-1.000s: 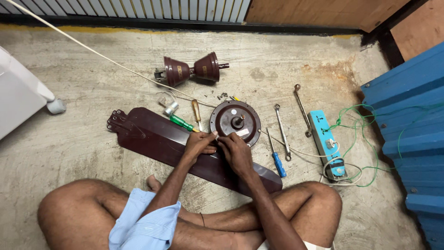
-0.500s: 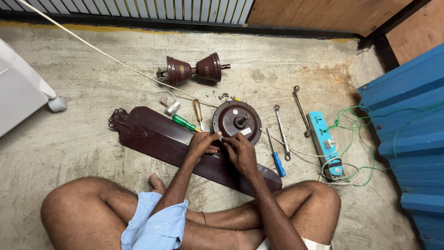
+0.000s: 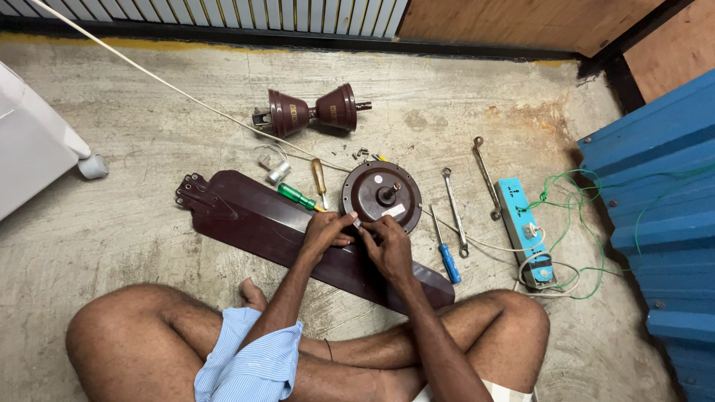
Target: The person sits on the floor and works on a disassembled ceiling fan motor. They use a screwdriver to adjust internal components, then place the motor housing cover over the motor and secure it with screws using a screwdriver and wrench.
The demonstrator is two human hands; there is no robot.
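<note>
Lay across the concrete floor (image 3: 149,134) before crossed legs: long maroon fan blade (image 3: 253,219), round motor housing (image 3: 381,195) at its far edge. Met at the housing's near rim: left hand (image 3: 325,232) and right hand (image 3: 387,244), fingertips (image 3: 350,218) pinched on something small, too tiny to tell.

Person sits cross-legged, both forearms reaching forward and converging in front of the knees. Left hand (image 3: 325,231) curls, fingers bent inward, thumb toward the right. Right hand (image 3: 389,246) arches knuckles-up, fingertips pinched, meeting the left hand's fingertips between them.
</note>
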